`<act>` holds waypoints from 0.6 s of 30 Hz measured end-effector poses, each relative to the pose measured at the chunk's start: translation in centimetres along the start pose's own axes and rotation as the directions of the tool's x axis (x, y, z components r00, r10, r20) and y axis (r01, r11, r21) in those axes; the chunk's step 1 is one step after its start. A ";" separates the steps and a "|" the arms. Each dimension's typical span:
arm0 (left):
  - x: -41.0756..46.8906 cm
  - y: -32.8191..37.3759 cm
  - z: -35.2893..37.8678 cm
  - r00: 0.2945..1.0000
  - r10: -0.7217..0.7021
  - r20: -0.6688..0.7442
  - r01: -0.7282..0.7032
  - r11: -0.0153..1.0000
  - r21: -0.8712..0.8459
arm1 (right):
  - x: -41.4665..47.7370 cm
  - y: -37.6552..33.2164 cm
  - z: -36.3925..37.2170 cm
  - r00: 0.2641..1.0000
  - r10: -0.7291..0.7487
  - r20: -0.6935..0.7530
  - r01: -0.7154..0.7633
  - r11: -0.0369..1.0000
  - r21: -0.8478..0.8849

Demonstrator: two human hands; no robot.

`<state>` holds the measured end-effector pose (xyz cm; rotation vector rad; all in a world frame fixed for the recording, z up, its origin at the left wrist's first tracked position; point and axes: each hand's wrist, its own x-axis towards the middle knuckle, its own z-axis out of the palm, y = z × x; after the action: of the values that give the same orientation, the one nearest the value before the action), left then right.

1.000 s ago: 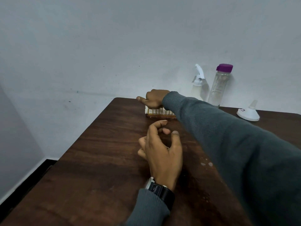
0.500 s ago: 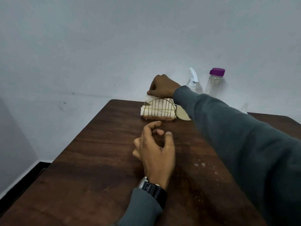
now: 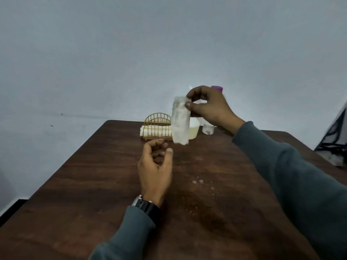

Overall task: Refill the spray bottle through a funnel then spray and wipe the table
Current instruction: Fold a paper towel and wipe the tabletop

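Head view: right hand [image 3: 208, 106] was raised above the far edge of the counter [image 3: 93, 184], thumb and forefinger pinched shut on the top corner of a folded white tissue [image 3: 180, 121], which hung straight down from that pinch, clear of the wood. The lower end of the tissue dangled just above and a little right of the left hand [image 3: 155, 166]. That left hand rested near the counter's middle, fingers loosely curled and half open, gripping nothing; a dark watch [image 3: 147, 207] sat on its wrist above a grey sleeve [image 3: 124, 239].

Behind the tissue, at the far edge, stood a gold wire holder [image 3: 156, 126] with more white tissues stacked inside it. Just right of the holder, the spray bottle [image 3: 194, 130] was mostly covered by the hanging tissue and the right hand; only its pale yellowish lower body showed. A clear bottle [image 3: 208, 129] beside it was likewise hidden through the middle, its purple cap [image 3: 217, 88] peeping over the knuckles. Small droplets [image 3: 201, 182] lay on the wood between the two arms. A dark wire object [image 3: 336, 136] at the right edge was blurred and cut off.
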<state>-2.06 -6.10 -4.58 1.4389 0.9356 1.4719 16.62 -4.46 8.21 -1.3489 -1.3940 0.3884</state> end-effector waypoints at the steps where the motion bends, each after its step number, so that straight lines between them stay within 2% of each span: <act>1: 0.0 0.0 0.0 1.000 -0.009 0.017 0.010 1.000 -0.019 | -1.4 -0.1 -0.4 0.999 0.024 0.023 -0.025 0.999 0.038; 4: -0.2 0.4 0.3 0.995 -0.053 0.090 0.067 0.986 -0.152 | -5.4 0.2 -0.9 0.993 0.086 0.080 -0.092 0.993 0.080; 7: -1.2 1.2 0.5 0.962 -0.138 0.237 0.220 0.905 -0.365 | -8.9 0.7 -1.0 0.984 0.156 0.086 -0.166 0.979 0.120; 9: -2.0 1.8 0.4 0.938 -0.151 0.312 0.278 0.864 -0.419 | -10.8 1.4 -1.1 0.979 0.199 0.051 -0.205 0.963 0.176; 13: -3.1 2.1 0.4 0.920 -0.141 0.365 0.293 0.867 -0.404 | -13.4 2.1 -1.0 0.965 0.256 -0.058 -0.233 0.936 0.262; 16: -3.5 2.1 0.6 0.921 -0.141 0.362 0.281 0.885 -0.371 | -14.7 2.2 -0.9 0.951 0.298 -0.082 -0.256 0.909 0.328; 18: -3.4 1.9 0.6 0.925 -0.143 0.351 0.275 0.891 -0.362 | -15.4 2.7 -0.8 0.960 0.248 -0.130 -0.216 0.951 0.222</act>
<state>-1.66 -9.98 -4.03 1.1738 0.5269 1.1443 14.74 -17.09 -0.79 -1.3446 -1.0375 0.5559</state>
